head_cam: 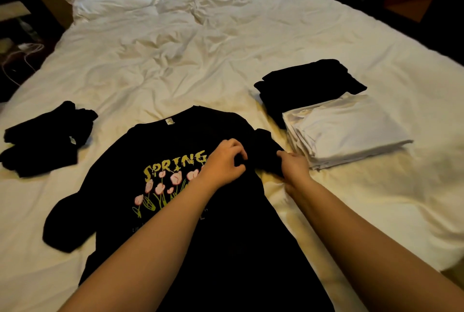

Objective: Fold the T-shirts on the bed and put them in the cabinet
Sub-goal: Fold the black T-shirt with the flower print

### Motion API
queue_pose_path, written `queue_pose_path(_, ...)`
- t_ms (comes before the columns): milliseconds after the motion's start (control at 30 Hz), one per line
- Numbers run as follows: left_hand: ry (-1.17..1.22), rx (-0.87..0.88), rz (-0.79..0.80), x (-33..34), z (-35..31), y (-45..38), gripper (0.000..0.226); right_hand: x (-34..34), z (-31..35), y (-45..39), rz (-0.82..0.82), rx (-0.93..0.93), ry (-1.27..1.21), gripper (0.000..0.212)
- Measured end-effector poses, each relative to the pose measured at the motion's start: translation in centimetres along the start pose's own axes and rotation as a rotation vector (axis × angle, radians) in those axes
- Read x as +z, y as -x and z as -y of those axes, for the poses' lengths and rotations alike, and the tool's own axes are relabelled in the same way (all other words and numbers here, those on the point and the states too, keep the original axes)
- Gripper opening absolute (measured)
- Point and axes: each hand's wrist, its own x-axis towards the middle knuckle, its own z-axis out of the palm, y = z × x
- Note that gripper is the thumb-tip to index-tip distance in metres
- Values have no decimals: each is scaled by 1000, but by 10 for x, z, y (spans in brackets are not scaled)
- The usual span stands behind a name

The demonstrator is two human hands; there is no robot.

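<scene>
Both hands are at the right sleeve of the black cotton T-shirt printed with pink tulips and the word SPRING [175, 186], which lies face up and spread flat on the bed with the rumpled white duvet [175, 60], collar away from the person. One grip, the left hand [223, 163], has its fingers curled and pinching the dark cloth near the shoulder seam; the other grip, the right hand [293, 164], pinches the sleeve's outer edge, just beside the stack of folded white T-shirts [346, 131].

As I judge it, the sleeve is about to be turned inward over the chest. Since the fabric is soft, pulling from two close points could drag the whole body sideways and wrinkle the print, giving a crooked fold. A wide swing of the right arm might also nudge the white stack, which touches the folded black garments [308, 83] behind it.

An unfolded heap of black clothing [45, 138] waits well apart on the left.

No container appears; the cabinet is out of view, so its contents cannot be told.
</scene>
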Motion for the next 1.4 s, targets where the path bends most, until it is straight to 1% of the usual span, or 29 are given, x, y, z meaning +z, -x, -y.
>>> queue_pose_path(100, -204, 132, 88, -3, 3, 5, 22, 4, 6, -4, 53, 131, -107, 36)
queue_pose_path(133, -252, 170, 92, -3, 3, 6, 26, 4, 8, -6, 76, 151, -135, 39)
queue_pose_path(167, -277, 199, 89, -4, 3, 6, 29, 5, 10, -6, 90, 144, -152, 35)
queue_pose_path(200, -282, 210, 91, -4, 2, 6, 33, 6, 12, -5, 94, 110, -148, 25)
queue_pose_path(267, -259, 194, 126, -5, -1, 5, 36, 8, 19, -2, 99, -15, -104, 9)
queue_pose_path(300, -225, 168, 142, -6, -3, 3, 35, 9, 22, -1, 111, -94, -76, 5)
queue_pose_path(367, -48, 47, 119, -8, -13, -1, 28, 11, 27, 2, 107, -269, 5, 14)
queue_pose_path(433, 260, -103, -11, -8, -27, -12, 21, 10, 32, 6, 94, -425, 87, 22)
queue_pose_path(500, 519, -218, -144, -11, -47, -29, 17, 8, 35, 7, 136, -520, 141, 23)
queue_pose_path(567, 677, -336, -173, -20, -69, -50, 20, 6, 36, 10, 193, -582, 235, 21)
queue_pose_path(600, 722, -402, -146, -25, -78, -60, 26, 5, 37, 11, 226, -606, 288, 21)
queue_pose_path(633, 718, -461, -110, -29, -85, -69, 34, 4, 37, 13, 249, -635, 346, 21)
queue_pose_path(667, 666, -491, -78, -31, -89, -77, 39, 3, 38, 13, 261, -676, 400, 21)
queue_pose_path(733, 503, -483, -17, -29, -88, -89, 34, 1, 37, 10, 262, -739, 465, 20)
queue_pose_path(767, 462, -485, -5, -28, -86, -93, 29, -2, 35, 7, 253, -748, 481, 21)
queue_pose_path(833, 509, -529, -36, -24, -81, -98, 18, -8, 29, 1, 207, -742, 506, 20)
queue_pose_path(900, 701, -599, -94, -21, -78, -99, 14, -14, 22, 0, 142, -722, 468, 26)
queue_pose_path(967, 928, -652, -100, -19, -79, -99, 12, -18, 19, 0, 94, -668, 401, 30)
queue_pose_path(1033, 1059, -665, -73, -19, -82, -101, 16, -21, 20, -3, 55, -651, 422, 16)
queue_pose_path(1067, 1084, -659, -71, -19, -84, -103, 20, -22, 22, -3, 42, -660, 438, 9)
queue_pose_path(1100, 1090, -648, -77, -20, -87, -106, 22, -24, 24, -3, 35, -673, 429, 11)
queue_pose_path(1167, 1088, -610, -86, -25, -96, -115, 19, -29, 31, 0, 0, -694, 405, 17)
queue_pose_path(1233, 1084, -583, -81, -30, -107, -123, 16, -35, 40, 4, -55, -727, 406, 17)
queue_pose_path(1300, 1077, -563, -47, -34, -118, -132, 21, -42, 49, 6, -84, -738, 392, 19)
queue_pose_path(1400, 1115, -578, -5, -33, -126, -141, 18, -51, 57, 2, -139, -741, 386, 20)
